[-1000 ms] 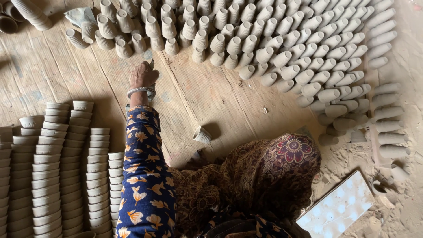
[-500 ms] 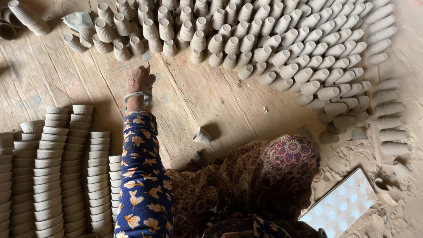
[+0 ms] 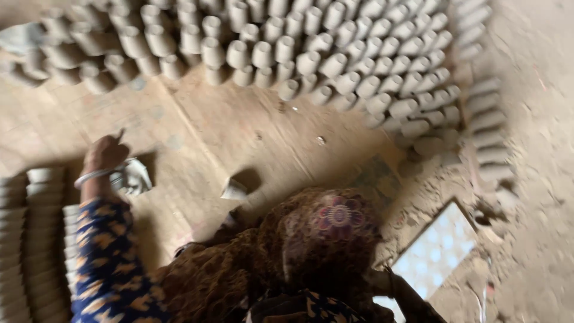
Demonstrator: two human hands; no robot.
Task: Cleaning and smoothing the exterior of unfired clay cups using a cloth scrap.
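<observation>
Down on the wooden floor point(image 3: 251, 131), our left hand point(image 3: 104, 152) is stretched forward with a metal bangle point(image 3: 92, 176) round the wrist and a blue sleeve with orange flowers point(image 3: 110, 263) covering the arm. The picture is blurred, so we cannot tell whether its fingers are spread or curled, though one finger looks raised. Just beside that hand, to its right, lies a pale clay cup point(image 3: 134, 176), close to or touching the wrist; we cannot tell which. Another small clay cup point(image 3: 234, 190) lies tipped on the boards near the middle, well apart from the hand. Our right hand is not in view.

Across the top stand many rows of unfired clay cups point(image 3: 335, 54), upright and packed close, curving down the right side. At the far left are stacks of shallow clay dishes point(image 3: 30, 239), piled in columns. A brown patterned cloth with a round flower motif point(image 3: 323, 233) covers our lap, and a white patterned tile point(image 3: 433, 254) lies on the dusty ground to the right.
</observation>
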